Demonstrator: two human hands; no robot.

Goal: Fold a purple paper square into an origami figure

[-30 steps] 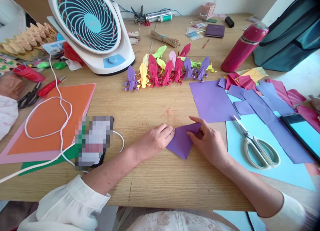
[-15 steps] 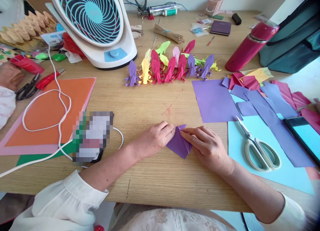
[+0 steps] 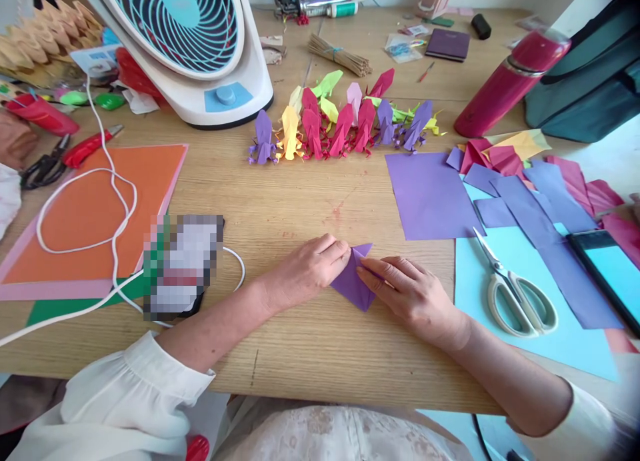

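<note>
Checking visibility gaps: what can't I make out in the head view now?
In the head view:
Folded purple paper: right edge hidden by right hand.
Black rectangular phone beside the left forearm: screen blurred by pixelation.
White-and-blue plastic fan: top cut off by upper edge.
Teal fabric bag: cut off by right edge.

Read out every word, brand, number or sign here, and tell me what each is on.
None can be read.
Fan: any mark on its hub is too faint.
Left phone: screen blurred out.
Right phone: no readable text.
Green-and-white tube: too small to read.
Folded purple paper: no writing visible.
</note>
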